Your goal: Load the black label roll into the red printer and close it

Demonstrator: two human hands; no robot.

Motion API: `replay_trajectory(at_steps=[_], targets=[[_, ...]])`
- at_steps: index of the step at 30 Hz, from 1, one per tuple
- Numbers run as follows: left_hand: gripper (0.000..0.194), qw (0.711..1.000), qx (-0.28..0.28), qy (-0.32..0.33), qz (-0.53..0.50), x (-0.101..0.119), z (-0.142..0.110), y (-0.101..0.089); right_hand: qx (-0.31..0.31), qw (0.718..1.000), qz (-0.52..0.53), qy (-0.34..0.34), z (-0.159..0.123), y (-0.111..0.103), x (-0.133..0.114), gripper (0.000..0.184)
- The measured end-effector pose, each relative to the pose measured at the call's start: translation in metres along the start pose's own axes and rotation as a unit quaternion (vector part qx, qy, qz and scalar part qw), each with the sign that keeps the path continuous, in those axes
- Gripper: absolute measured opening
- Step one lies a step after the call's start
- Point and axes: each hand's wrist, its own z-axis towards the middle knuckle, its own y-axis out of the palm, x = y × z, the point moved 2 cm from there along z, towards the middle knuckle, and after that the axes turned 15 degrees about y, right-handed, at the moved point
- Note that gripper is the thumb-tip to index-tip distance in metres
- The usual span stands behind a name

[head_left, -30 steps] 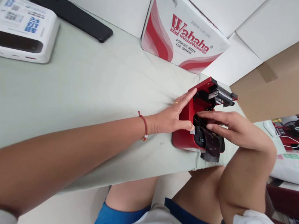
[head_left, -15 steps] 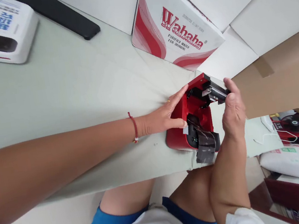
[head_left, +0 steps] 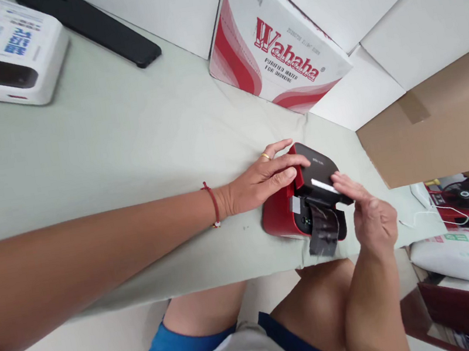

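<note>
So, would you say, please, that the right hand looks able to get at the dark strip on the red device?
Probably yes: the right hand is at the black lid, close to the dark strip, whose outer end hangs uncovered from the red device, with the left hand clear of it.

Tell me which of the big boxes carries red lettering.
The white cardboard carton with red waves, marked "Wahaha" in red, beyond the red device with a black lid; the brown cardboard box and plain white boxes show no lettering.
</note>
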Motion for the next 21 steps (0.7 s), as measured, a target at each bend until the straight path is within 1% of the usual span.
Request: replay_trajectory(at_steps=[3, 5, 7, 11, 12, 15, 18, 19, 21], targets=[[0.064, 1.000, -0.009, 0.009, 0.003, 0.001, 0.001, 0.000, -0.013, 0.997, 0.029, 0.068, -0.018, 0.006, 0.008, 0.047], [0.063, 1.000, -0.009, 0.012, -0.010, 0.002, 0.002, 0.000, 0.006, 0.994, 0.047, 0.096, -0.026, 0.010, 0.011, 0.046], [0.062, 1.000, -0.006, 0.005, -0.025, 0.003, 0.002, -0.001, 0.014, 0.993, 0.048, 0.104, -0.029, 0.012, 0.009, 0.043], [0.049, 0.999, -0.015, -0.011, -0.031, 0.002, -0.001, 0.001, -0.007, 0.993, 0.021, 0.117, -0.029, 0.013, 0.003, 0.040], [0.048, 0.999, -0.012, -0.009, -0.032, 0.001, -0.003, 0.001, -0.004, 0.992, 0.019, 0.124, -0.029, 0.013, 0.003, 0.039], [0.062, 0.999, -0.011, -0.006, -0.039, -0.001, -0.008, 0.004, 0.017, 0.988, 0.030, 0.150, -0.027, 0.015, 0.002, 0.042], [0.074, 0.998, -0.019, -0.023, -0.050, -0.004, -0.012, 0.006, 0.032, 0.986, 0.017, 0.161, -0.030, 0.019, -0.002, 0.047], [0.080, 0.998, -0.019, -0.034, -0.055, -0.004, -0.012, 0.006, 0.037, 0.988, 0.007, 0.152, -0.032, 0.021, -0.005, 0.046], [0.096, 0.995, -0.015, -0.060, -0.073, -0.006, -0.013, 0.006, 0.061, 0.992, -0.010, 0.110, -0.041, 0.022, -0.015, 0.039]])
